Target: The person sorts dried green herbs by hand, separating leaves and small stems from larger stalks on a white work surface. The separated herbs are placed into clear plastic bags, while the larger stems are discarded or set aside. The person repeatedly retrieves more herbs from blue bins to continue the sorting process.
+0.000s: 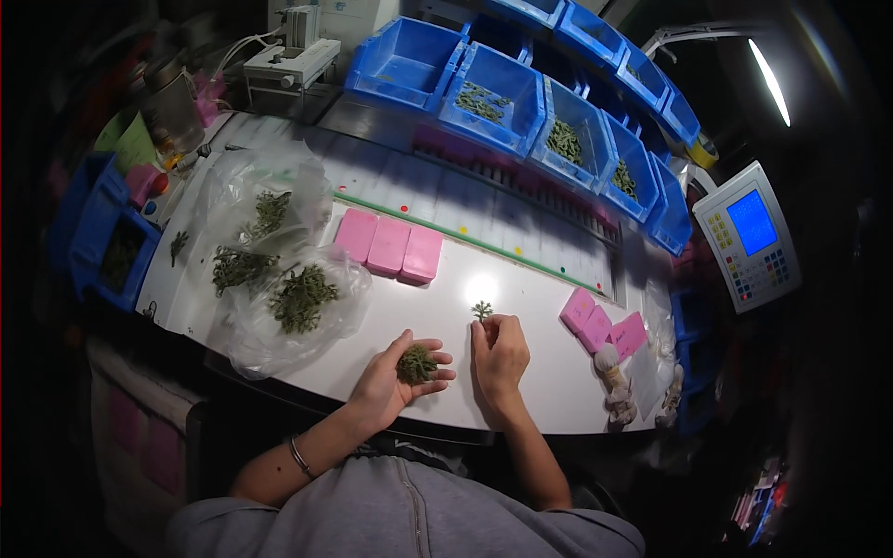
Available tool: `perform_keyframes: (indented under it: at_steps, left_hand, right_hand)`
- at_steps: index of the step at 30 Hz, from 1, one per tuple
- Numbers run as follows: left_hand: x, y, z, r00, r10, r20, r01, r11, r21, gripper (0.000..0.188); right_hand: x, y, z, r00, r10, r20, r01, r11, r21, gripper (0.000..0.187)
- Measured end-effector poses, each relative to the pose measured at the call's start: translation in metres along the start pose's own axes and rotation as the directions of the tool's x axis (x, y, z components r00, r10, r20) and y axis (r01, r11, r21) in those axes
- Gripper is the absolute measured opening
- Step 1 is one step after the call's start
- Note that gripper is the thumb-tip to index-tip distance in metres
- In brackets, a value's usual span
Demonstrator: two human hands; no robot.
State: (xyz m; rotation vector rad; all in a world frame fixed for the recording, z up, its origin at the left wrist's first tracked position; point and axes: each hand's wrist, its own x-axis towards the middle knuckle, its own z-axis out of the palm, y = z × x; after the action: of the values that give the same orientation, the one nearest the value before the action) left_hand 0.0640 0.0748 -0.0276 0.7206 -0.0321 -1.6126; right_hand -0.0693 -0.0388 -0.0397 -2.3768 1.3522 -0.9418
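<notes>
My left hand [384, 377] is turned palm up, fingers partly stretched, and cradles a clump of small green branched pieces [416, 365]. To its right, my right hand [502, 355] pinches one small green tree-shaped piece [482, 310] between thumb and fingertips, just above the white tabletop. Its other fingers are curled in. More green branched pieces [302, 298] lie heaped on a clear plastic bag [349, 321] to the left of my left hand. Another heap [240, 268] sits behind that one, and a third [270, 212] is in a second clear bag [312, 166].
Three pink blocks [386, 246] stand in a row behind my hands. More pink blocks [595, 325] and a knotted pale bundle [614, 383] lie at the right. Blue bins [488, 98], some with green pieces, line the back. A keypad device with screen [752, 232] stands far right.
</notes>
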Motion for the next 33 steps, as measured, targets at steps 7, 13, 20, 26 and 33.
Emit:
perform_keyframes:
  at_steps: [7, 13, 20, 26, 33]
  left_hand:
    - [0.0, -0.001, -0.001, 1.0, -0.019, 0.002, 0.019, 1.0, 0.022, 0.047]
    - [-0.003, 0.001, 0.003, 1.0, -0.003, -0.02, 0.003, 1.0, 0.024, 0.049]
    - [-0.002, 0.001, 0.003, 0.999, 0.017, -0.032, -0.017, 1.0, -0.012, 0.046]
    - [-0.015, 0.011, 0.009, 0.996, 0.08, -0.041, -0.079, 0.997, 0.024, 0.032]
    - [-0.046, 0.074, 0.015, 0.761, 0.638, -0.114, -0.583, 0.751, 0.31, 0.031]
  right_hand:
    - [-0.002, 0.004, 0.001, 1.0, -0.008, -0.001, 0.008, 1.0, -0.018, 0.013]
    - [-0.002, 0.003, -0.002, 0.999, -0.037, -0.02, 0.039, 0.997, 0.07, 0.014]
    - [-0.003, -0.005, -0.006, 1.0, 0.003, 0.021, -0.004, 0.998, 0.061, 0.013]
    - [-0.005, -0.01, -0.009, 0.996, 0.067, 0.06, -0.075, 0.987, 0.144, 0.011]
    - [-0.006, -0.009, -0.013, 0.994, 0.057, 0.092, -0.069, 0.99, 0.124, 0.009]
